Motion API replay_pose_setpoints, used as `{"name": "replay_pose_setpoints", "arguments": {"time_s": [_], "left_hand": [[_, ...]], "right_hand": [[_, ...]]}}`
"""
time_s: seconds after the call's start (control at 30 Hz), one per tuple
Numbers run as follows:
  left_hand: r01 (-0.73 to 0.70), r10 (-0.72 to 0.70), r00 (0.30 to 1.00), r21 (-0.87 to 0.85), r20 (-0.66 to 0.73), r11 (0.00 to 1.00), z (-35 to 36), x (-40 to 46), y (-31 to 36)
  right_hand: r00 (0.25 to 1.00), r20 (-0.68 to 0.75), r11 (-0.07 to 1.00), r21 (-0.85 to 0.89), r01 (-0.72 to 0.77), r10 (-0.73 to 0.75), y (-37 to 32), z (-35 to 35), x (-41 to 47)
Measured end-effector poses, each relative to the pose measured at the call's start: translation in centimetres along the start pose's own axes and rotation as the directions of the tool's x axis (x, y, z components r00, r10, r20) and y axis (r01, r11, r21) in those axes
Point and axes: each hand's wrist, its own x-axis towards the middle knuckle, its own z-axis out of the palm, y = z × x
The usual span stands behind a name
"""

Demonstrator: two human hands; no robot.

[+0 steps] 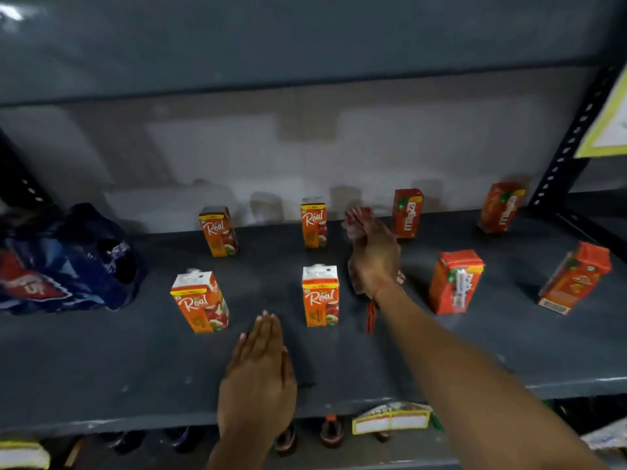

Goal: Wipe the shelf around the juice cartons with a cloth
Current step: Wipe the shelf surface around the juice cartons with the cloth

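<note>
Dark grey shelf (135, 361) carries upright juice cartons (320, 295) in two rows; right hand (373, 256), fingers closed on the cloth (356, 218), presses between cartons, which flank it left and right; left hand (259, 378) lies flat, fingers straight, nearer the front.

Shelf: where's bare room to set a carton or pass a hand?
Free: the shelf front strip, left of the left hand; also between front Real carton and blue pack. Crowded: right hand with cloth fills the middle lane.
</note>
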Motion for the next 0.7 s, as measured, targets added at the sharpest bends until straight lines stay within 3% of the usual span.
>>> {"name": "replay_pose_setpoints", "arguments": {"time_s": [0.07, 0.13, 0.4, 0.7], "left_hand": [[-0.014, 0.014, 1.0, 0.01, -0.006, 1.0, 0.0, 0.0, 0.1], [-0.001, 0.001, 1.0, 0.0, -0.017, 1.0, -0.2, 0.0, 0.3], [-0.024, 0.024, 1.0, 0.022, -0.01, 0.999, -0.3, -0.1, 0.4], [0.001, -0.002, 1.0, 0.044, 0.022, 0.999, -0.1, -0.2, 0.2]], "right_hand": [[0.992, 0.126, 0.945, -0.327, 0.026, 0.017, 0.7, 1.2, 1.9], [0.973, 0.218, 0.886, -0.463, 0.039, 0.071, 1.0, 2.2, 3.2], [0.959, 0.25, 0.84, -0.542, 0.028, 0.13, 0.1, 3.3, 4.8], [0.942, 0.326, 0.859, -0.501, 0.108, 0.072, 0.0, -0.2, -1.8]]}}
